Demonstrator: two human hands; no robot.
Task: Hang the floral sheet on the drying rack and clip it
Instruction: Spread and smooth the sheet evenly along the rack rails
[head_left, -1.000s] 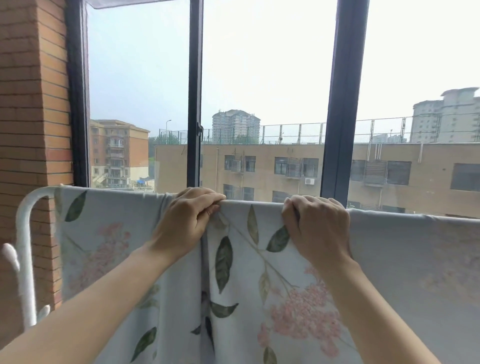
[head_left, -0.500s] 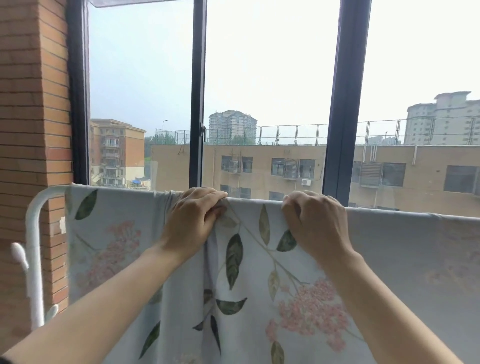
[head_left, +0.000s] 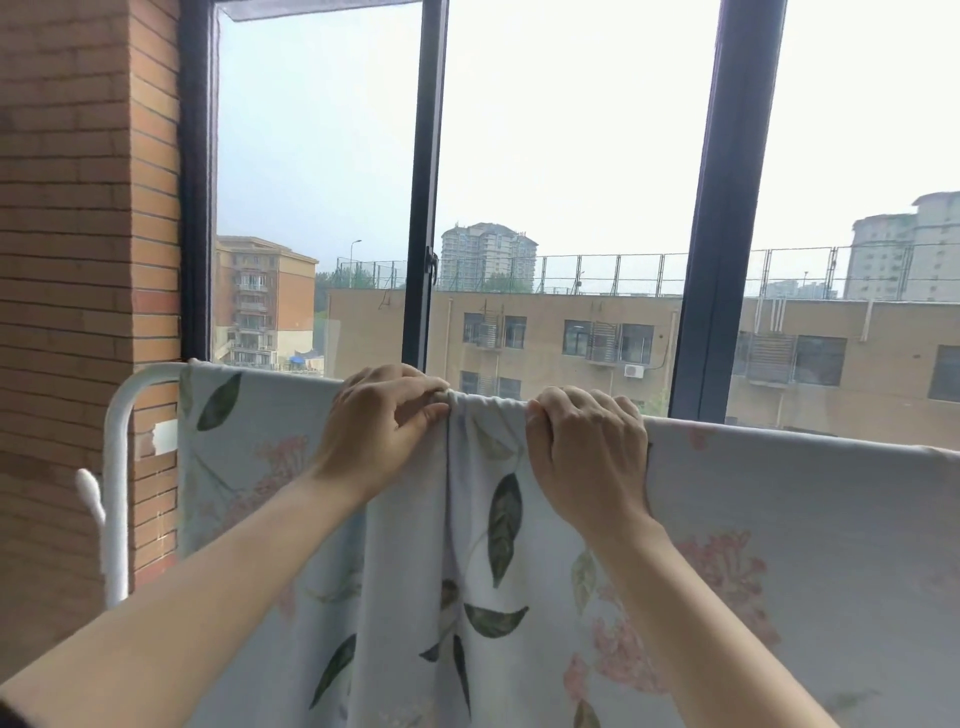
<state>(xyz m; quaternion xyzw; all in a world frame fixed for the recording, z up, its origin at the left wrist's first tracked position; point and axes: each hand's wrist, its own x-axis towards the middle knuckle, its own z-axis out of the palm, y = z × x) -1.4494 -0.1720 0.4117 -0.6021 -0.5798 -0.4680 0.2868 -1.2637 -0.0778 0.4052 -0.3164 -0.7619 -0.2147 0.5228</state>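
Right now I am gripping the floral sheet (head_left: 779, 519) where it is draping over the drying rack's (head_left: 117, 467) top bar, left hand (head_left: 382, 426) and right hand (head_left: 587, 452) curling their fingers (head_left: 405, 384) round bunched cloth, which probably needs spreading flat before clipping.

The 1 head-worn camera faces forward, close before the rack (head_left: 115, 467), whose top rail crosses the frame's lower half, and looks over the rack through the window (head_left: 426, 208) just behind it at buildings (head_left: 571, 338) far beyond.
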